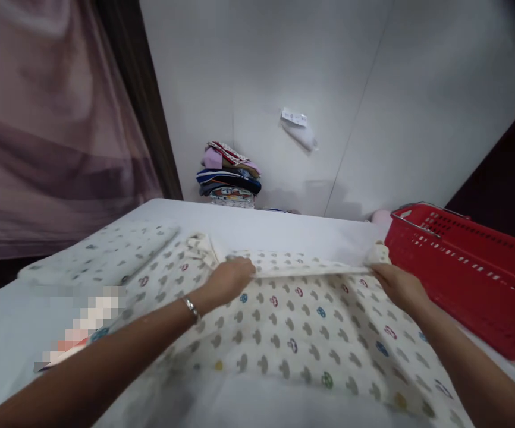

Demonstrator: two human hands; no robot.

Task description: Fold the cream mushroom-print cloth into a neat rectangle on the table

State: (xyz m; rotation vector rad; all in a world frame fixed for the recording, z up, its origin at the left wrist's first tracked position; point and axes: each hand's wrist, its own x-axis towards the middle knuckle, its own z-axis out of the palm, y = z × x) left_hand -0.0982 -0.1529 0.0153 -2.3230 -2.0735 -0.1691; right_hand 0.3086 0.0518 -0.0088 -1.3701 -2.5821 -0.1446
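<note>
A cream cloth (279,321) printed with grey mushroom shapes and a few coloured ones is spread over the white table. My left hand (233,279) is closed on its far edge, left of the middle. Further right, my right hand (393,282) grips the same edge, which is drawn straight between the two hands. Bunched parts of the cloth stick up beyond each hand. The fingertips are partly hidden by the hands and folds.
A pale printed cloth (106,252) lies flat at the left. Folded clothes (228,175) are stacked at the back by the wall. To the right stands a red plastic basket (458,273). A small packet (300,131) hangs on the wall, and a pink curtain (52,131) hangs left.
</note>
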